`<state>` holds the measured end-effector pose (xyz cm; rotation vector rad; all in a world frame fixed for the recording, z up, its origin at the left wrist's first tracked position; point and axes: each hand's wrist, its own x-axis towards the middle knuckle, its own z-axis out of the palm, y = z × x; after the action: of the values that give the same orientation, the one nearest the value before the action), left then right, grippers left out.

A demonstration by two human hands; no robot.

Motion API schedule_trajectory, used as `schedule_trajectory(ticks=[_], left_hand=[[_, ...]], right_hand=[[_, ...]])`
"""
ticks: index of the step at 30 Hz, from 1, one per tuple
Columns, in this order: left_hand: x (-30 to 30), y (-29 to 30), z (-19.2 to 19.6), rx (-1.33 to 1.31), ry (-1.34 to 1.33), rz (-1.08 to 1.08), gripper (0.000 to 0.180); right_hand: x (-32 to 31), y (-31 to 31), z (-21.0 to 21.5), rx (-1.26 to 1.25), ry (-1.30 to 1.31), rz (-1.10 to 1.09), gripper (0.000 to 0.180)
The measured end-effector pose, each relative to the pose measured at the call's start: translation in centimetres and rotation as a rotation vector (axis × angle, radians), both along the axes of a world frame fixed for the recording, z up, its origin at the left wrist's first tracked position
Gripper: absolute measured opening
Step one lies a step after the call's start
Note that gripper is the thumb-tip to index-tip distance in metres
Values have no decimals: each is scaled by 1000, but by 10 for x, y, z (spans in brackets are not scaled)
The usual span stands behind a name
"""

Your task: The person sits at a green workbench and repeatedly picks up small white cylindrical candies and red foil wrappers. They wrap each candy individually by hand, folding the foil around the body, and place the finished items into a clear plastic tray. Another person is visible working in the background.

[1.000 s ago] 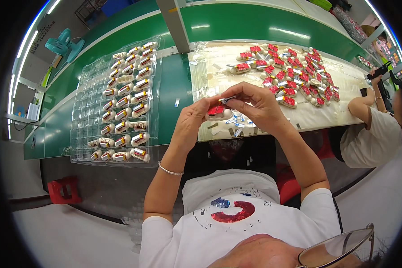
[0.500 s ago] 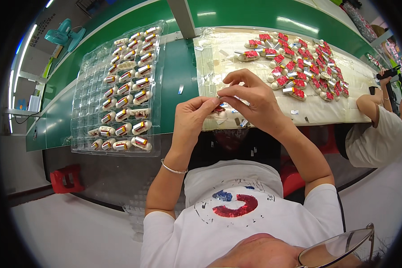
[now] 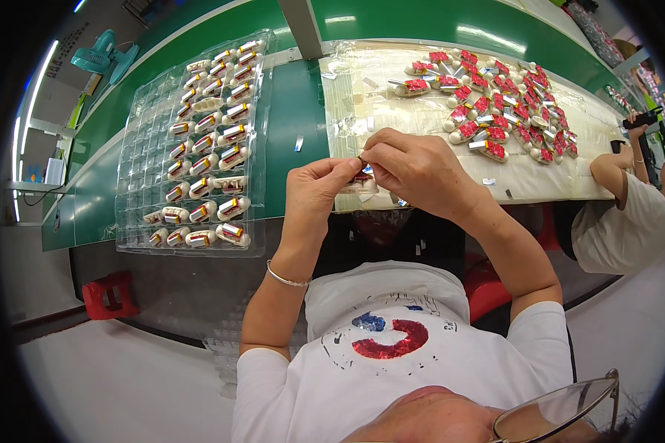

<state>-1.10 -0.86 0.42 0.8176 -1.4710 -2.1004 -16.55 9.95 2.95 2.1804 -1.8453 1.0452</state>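
Observation:
My left hand [image 3: 310, 188] and my right hand [image 3: 415, 164] meet at the front edge of the pale work mat [image 3: 347, 88]. Thumb and fingers of both are closed in a pinch at a small dark piece [image 3: 362, 161], mostly covered by the fingertips. Just under them shows a small white part [image 3: 360, 186] with some red on it; whether fingers hold it or it rests on the mat I cannot tell. To the left, a clear plastic tray [image 3: 144, 159] carries rows of white rounded parts [image 3: 204, 144], many topped with silver, red and yellow pieces.
A heap of white parts with red tops and silver strips [image 3: 495, 111] covers the mat's right side. Small silver scraps [image 3: 489, 181] lie about. A metal post [image 3: 301, 28] rises behind. Another person's arm [image 3: 612, 173] rests at the right. A red stool [image 3: 111, 297] stands at lower left.
My right hand's fingers have drawn in from a looser, raised pose to a tighter pinch beside my left fingertips. My left hand has stayed almost in place. The tray looks unchanged.

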Motion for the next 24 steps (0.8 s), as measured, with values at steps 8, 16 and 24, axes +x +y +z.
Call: schedule_trajectory(ticks=[8, 16, 24], left_hand=[[-2, -3, -1, 11, -11, -20, 17], [-2, -1, 4, -30, -34, -19, 16], [1, -2, 5, -70, 1, -15, 16]], right_hand=[[-7, 3, 0, 41, 35, 23, 11], [-8, -4, 0, 5, 174, 6, 12], [-13, -1, -1, -36, -633, 11, 5]])
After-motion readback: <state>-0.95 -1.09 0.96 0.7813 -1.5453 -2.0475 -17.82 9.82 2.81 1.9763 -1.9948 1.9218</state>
